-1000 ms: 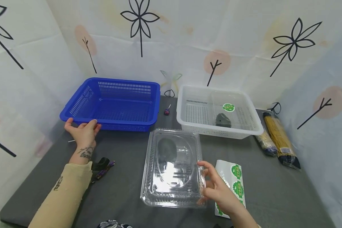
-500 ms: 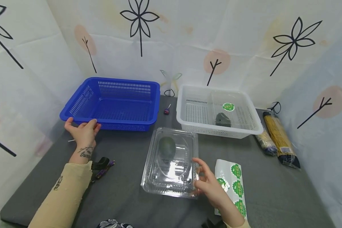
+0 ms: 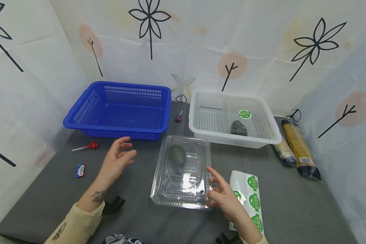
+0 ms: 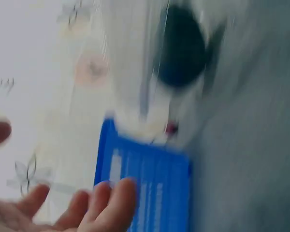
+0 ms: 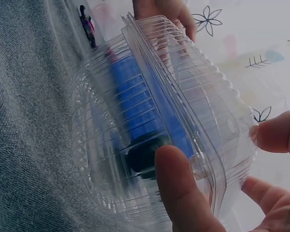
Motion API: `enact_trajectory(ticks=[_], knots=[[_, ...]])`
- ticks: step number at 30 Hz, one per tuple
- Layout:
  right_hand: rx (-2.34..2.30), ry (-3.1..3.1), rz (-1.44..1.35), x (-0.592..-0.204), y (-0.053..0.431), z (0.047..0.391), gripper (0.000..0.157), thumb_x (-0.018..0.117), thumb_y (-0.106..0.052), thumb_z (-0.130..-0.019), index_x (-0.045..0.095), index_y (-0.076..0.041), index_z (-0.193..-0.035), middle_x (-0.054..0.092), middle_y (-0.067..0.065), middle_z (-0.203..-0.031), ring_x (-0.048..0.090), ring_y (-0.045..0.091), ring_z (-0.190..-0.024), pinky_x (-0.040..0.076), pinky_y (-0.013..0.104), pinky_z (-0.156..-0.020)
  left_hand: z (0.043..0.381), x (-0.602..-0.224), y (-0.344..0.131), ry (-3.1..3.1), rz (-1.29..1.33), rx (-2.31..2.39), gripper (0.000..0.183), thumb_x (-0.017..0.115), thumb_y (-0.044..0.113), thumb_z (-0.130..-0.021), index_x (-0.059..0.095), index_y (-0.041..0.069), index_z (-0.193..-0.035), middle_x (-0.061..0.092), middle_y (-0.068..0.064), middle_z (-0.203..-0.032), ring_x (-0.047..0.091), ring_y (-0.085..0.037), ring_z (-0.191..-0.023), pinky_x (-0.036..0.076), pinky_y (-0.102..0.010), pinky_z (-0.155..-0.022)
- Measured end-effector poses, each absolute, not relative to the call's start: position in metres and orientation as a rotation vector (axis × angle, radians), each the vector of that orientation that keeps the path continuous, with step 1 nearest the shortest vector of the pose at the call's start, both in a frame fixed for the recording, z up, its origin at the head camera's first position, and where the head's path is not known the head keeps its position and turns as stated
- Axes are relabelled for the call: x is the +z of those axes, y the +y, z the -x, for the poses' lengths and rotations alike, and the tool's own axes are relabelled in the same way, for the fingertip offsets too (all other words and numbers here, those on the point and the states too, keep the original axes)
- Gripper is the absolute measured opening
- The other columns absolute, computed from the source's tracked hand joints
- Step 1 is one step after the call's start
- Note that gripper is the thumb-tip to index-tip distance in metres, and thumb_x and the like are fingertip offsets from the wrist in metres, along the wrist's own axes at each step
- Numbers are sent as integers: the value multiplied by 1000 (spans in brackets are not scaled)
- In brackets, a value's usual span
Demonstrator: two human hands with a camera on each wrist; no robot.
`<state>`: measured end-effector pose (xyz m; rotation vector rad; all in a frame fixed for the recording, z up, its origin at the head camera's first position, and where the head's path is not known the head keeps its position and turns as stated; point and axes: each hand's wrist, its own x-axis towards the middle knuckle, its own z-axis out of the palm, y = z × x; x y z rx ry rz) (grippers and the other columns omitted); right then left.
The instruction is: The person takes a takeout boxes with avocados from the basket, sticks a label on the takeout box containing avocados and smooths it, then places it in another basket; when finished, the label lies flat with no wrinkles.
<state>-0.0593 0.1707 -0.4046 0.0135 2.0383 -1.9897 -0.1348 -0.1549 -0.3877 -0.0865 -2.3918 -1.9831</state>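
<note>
A clear plastic clamshell container [image 3: 186, 193] lies in the middle of the grey table, its lid down. Inside it is a dark green oval thing [image 3: 177, 155]. My right hand [image 3: 224, 195] holds the container by its right side; in the right wrist view the thumb [image 5: 176, 181] is on the lower half and the fingers are by the lid. My left hand [image 3: 117, 162] hovers between the blue basket [image 3: 122, 128] and the container, fingers loosely bent, holding nothing. In the left wrist view it is blurred.
A white basket [image 3: 231, 139] at the back right holds another stickered clear container. Green-and-white sticker sheet [image 3: 247, 189] lies right of my right hand. Pasta packs [image 3: 299, 145] are at the right edge. Lollipops [image 3: 178, 118] and a small wrapped candy [image 3: 80, 170] lie about.
My left hand has left the blue basket's front rim and come right, uncovering a red lollipop and the small candy. The container and right hand have shifted slightly left and away.
</note>
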Motion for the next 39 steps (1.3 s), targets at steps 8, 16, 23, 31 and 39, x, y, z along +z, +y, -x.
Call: enact_trajectory(ticks=[8,16,23,31,39], knots=[[-1952,2073,-19,-405,172,56,71,51,6,-75,29,-27,-134,28,14,-113,40,6,-59,50,29,-53,95,-412,-107,-2563,441,-2170,61,59,16,-83,27,19,-134,27,-17,-132,52,-32,-98,50,-38,-63],[-1890,2140,-16,-402,176,53,68,53,-1,-80,26,-29,-135,29,17,-123,49,15,-76,50,33,-61,91,-416,-100,-2587,366,-2158,61,65,15,-78,35,17,-131,32,-18,-129,57,-12,-72,47,-29,-49],[-1467,2633,-299,-385,222,44,49,54,-13,-83,37,-16,-129,40,14,-124,48,27,-96,45,32,-66,86,-399,-94,-2583,370,-2197,61,63,9,-79,33,11,-131,31,-22,-127,57,-15,-69,49,-30,-50],[-549,2653,-618,-402,271,31,100,49,-72,-66,29,3,-129,41,33,-112,47,47,-92,41,52,-59,87,-397,-95,-2613,326,-2173,61,64,8,-78,34,12,-131,34,-20,-126,55,-13,-70,47,-28,-48],[-559,2594,-710,-422,275,27,114,54,-77,-53,28,6,-126,48,30,-102,52,41,-83,41,50,-57,94,-409,-99,-2594,341,-2200,61,65,10,-78,35,15,-131,33,-19,-127,55,-16,-73,47,-31,-48]])
